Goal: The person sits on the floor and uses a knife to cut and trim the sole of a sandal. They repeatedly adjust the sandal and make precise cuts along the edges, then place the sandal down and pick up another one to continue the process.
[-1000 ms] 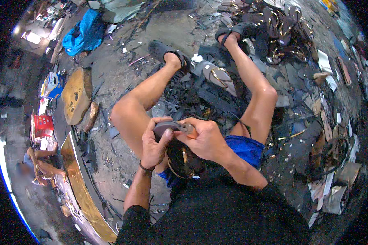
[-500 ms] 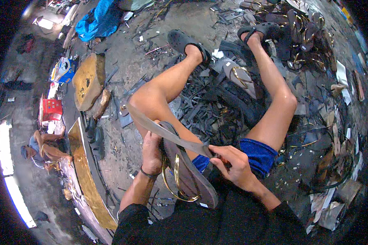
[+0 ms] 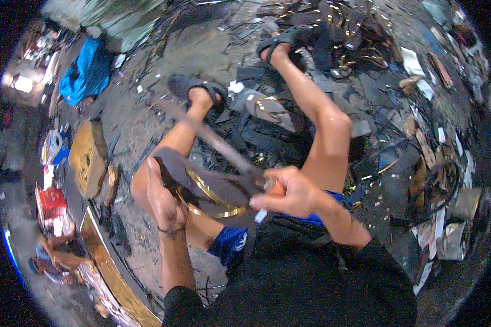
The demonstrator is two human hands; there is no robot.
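My left hand (image 3: 166,199) is wrapped round the edge of a dark flip-flop sandal (image 3: 215,188) with gold straps, its thumb along one end. The sole lies tilted above my lap, and its other end reaches my right hand (image 3: 297,193). That hand is closed on the orange handle of a long knife (image 3: 223,147). Its blade points up and left beyond the sandal, blurred by motion, over my left shin. Whether the blade touches the sole I cannot tell.
Dark rubber scraps and another gold-strapped sandal (image 3: 273,114) lie between my legs. Several more sandals (image 3: 349,32) are heaped by my right foot. A wooden block (image 3: 87,161) and a long gold sheet (image 3: 109,272) lie to the left, where another person (image 3: 60,256) sits.
The sandal has turned from steep to nearly level. The knife has come off its side and swung forward, with my right hand moving up and left. My view has shifted too.
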